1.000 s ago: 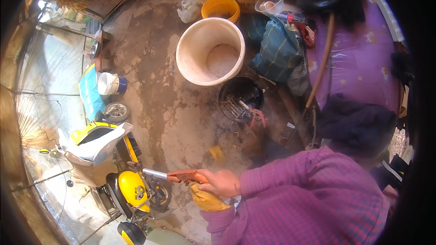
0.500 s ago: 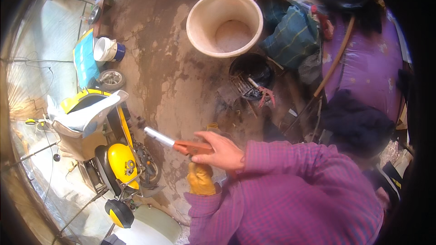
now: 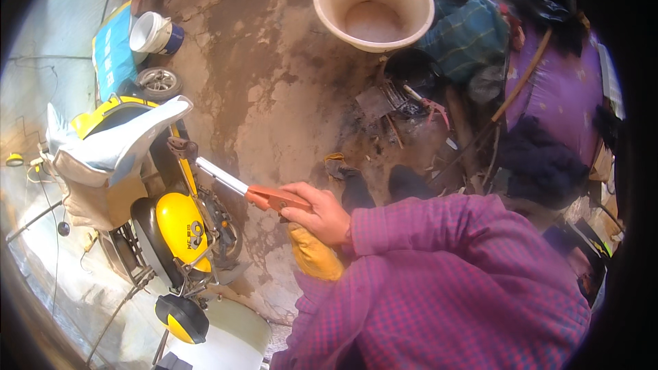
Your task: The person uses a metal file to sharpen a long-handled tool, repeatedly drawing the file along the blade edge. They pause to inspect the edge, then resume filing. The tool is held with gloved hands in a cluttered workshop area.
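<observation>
My bare right hand (image 3: pixel 321 214) is wrapped round the orange pistol-shaped handle of a reacher grabber (image 3: pixel 226 177). The tool's silver shaft slants up and to the left, with a brown jaw at its far end in front of the yellow scooter (image 3: pixel 179 223). My left hand (image 3: pixel 315 253), in a yellow work glove, is closed just below the right hand, close against the handle's underside. What it grips is hidden behind the right hand.
A big cream tub (image 3: pixel 373 3) stands on the floor ahead. Near it are a black basin (image 3: pixel 411 72), a red-jawed tool (image 3: pixel 435 106) and a green plaid sack (image 3: pixel 469 38). Purple cloth (image 3: pixel 558 103) lies at right; white buckets (image 3: pixel 154 33) stand at left.
The view has shifted, bringing the scooter nearer the tool. The grabber has extended farther left, and its brown jaw is now sharp instead of blurred. Both hands keep their closed position.
</observation>
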A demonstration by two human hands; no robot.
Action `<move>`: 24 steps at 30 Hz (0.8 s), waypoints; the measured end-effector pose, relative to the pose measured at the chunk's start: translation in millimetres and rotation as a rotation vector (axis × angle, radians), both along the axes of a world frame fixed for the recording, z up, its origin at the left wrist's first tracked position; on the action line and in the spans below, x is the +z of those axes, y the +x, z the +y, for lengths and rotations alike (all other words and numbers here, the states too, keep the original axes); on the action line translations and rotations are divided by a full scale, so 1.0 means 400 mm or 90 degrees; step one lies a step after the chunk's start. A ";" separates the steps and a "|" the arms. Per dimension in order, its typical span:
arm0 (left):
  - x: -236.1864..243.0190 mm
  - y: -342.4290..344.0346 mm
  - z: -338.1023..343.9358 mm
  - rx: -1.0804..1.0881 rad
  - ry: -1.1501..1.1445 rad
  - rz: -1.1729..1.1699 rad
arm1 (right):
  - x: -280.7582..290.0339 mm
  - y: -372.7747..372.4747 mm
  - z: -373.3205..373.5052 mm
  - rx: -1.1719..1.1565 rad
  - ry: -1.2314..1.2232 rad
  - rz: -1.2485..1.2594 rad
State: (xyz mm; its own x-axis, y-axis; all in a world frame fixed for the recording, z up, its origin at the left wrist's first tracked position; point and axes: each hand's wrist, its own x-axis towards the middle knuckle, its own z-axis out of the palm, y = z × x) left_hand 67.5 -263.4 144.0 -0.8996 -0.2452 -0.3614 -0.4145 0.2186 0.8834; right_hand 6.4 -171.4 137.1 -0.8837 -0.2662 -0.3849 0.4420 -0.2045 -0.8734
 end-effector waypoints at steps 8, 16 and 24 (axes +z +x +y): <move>0.012 -0.190 -0.068 -0.003 -0.141 0.100 | 0.048 -0.165 -0.025 0.066 0.280 0.167; -0.017 -0.542 -0.087 -0.158 -0.449 0.238 | 0.021 -0.470 -0.027 0.163 0.247 0.071; 0.061 -0.945 -0.120 -0.034 -0.173 0.044 | 0.035 -0.912 0.068 0.296 0.189 0.032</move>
